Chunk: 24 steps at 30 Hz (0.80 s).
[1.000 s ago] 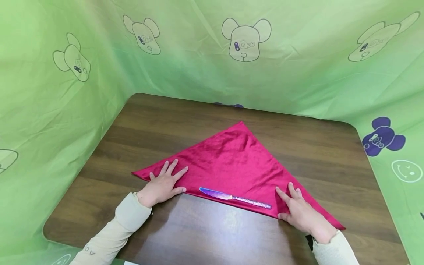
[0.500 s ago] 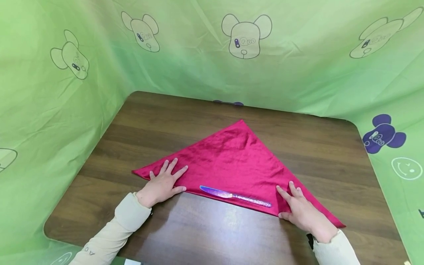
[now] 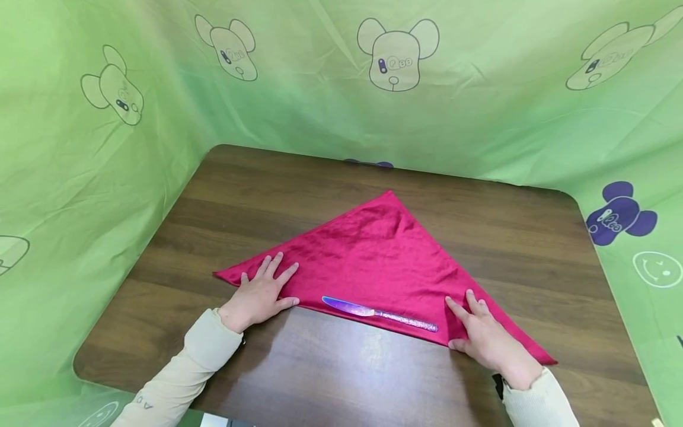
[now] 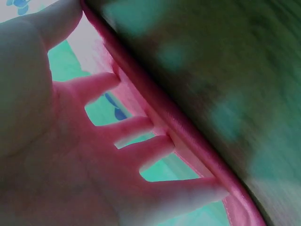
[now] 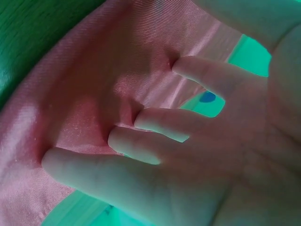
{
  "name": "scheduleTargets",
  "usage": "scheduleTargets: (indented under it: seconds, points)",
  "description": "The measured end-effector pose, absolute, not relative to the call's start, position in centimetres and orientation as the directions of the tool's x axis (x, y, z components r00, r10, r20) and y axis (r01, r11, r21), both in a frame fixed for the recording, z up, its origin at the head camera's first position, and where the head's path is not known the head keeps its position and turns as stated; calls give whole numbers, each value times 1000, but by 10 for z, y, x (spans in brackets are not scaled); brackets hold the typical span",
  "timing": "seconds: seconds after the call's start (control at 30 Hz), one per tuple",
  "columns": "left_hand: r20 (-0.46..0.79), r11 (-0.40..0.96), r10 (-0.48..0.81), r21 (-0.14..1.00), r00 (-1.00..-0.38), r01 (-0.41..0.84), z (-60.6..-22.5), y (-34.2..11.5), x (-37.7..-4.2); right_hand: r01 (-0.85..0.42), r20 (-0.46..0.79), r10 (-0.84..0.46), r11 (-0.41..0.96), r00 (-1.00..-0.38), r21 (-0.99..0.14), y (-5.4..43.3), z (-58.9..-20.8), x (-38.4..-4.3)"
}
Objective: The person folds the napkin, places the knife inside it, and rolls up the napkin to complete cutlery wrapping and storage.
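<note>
A crimson satin-like cloth point(image 3: 368, 255) lies folded as a triangle, its peak pointing away from me and its long edge near me. Along that edge rests a table knife point(image 3: 379, 314) with an iridescent purple-blue blade to the left and a textured handle to the right. My left hand point(image 3: 258, 296) rests on the cloth's left part, fingers spread. On the right part, my right hand point(image 3: 488, 335) touches the cloth with its fingertips, thumb at the near edge. Both wrist views show fingertips pressing into the cloth point(image 5: 94, 94). Neither hand touches the knife.
The cloth lies on a dark wooden table point(image 3: 299, 178) with rounded corners. Green fabric walls point(image 3: 299, 89) with printed bear heads stand around its back and sides. Beyond the near edge, a small white object point(image 3: 213, 420) shows at the bottom.
The whole scene has shifted slightly upward in the head view. Hands, cloth and knife keep nearly the same places relative to each other.
</note>
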<state>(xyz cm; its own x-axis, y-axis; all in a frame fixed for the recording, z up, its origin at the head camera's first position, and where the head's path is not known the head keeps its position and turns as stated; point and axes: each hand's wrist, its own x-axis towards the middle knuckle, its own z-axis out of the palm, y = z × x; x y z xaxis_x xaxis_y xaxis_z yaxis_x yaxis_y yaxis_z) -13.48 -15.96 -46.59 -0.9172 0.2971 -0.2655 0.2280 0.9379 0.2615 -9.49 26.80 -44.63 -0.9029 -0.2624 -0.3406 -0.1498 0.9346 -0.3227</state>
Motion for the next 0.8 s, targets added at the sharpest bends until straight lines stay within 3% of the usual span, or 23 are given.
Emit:
scheduleTargets:
  seconds: [0.27,0.4,0.6,0.8]
  points:
    - [-98,948,249,228,-963,222,-466,-183,-136,-150,-343,-265,933,-901,-326,268,-446,-95]
    - [-4,957,139,256,-990,133,-463,-203,-138,-138,-358,-257,935,-897,-326,268,-445,-95]
    - [46,866,-182,480,-982,-138,-459,-228,-138,-133,-359,-253,936,-898,-327,267,-445,-96]
    - [-62,639,-354,712,-933,-290,-460,-243,-141,-125,-366,-250,935,-896,-331,267,-445,-96]
